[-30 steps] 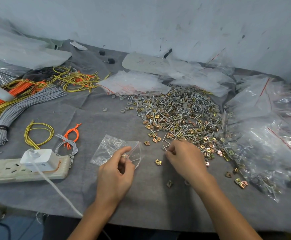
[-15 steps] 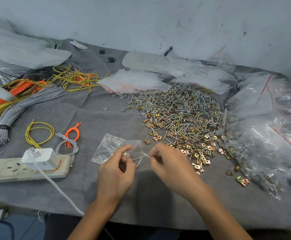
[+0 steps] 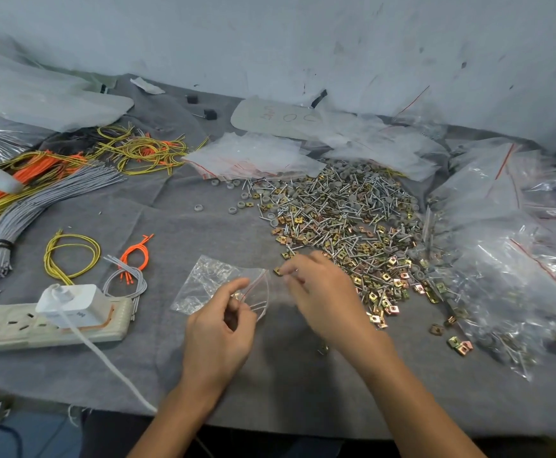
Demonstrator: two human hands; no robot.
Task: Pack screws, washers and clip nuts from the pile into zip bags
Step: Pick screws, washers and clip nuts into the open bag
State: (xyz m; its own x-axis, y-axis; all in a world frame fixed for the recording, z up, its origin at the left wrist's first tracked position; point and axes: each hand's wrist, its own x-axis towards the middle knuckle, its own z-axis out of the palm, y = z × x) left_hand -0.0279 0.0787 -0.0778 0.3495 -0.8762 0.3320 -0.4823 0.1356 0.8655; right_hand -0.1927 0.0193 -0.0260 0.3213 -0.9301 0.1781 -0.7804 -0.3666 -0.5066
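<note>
A big pile of screws, grey washers and brass clip nuts (image 3: 336, 219) lies on the grey cloth at centre right. Near the front, my left hand (image 3: 220, 325) pinches the mouth of a small clear zip bag (image 3: 204, 282) and holds it open; a few parts show inside. My right hand (image 3: 323, 295) is motion-blurred just right of the bag mouth. Its fingers reach toward the pile's near edge, beside a single clip nut (image 3: 278, 271), and I see nothing held in them.
Filled zip bags (image 3: 518, 276) heap at the right, and a stack of unused zip bags (image 3: 253, 157) lies behind the pile. At left sit a power strip (image 3: 12, 328) with a charger (image 3: 71, 304), plus wire bundles (image 3: 38, 206). Loose clip nuts (image 3: 460, 345) lie front right.
My right hand went from the pile to the bag mouth with a screw, then drew back right toward the pile. My left hand kept the bag open in place.
</note>
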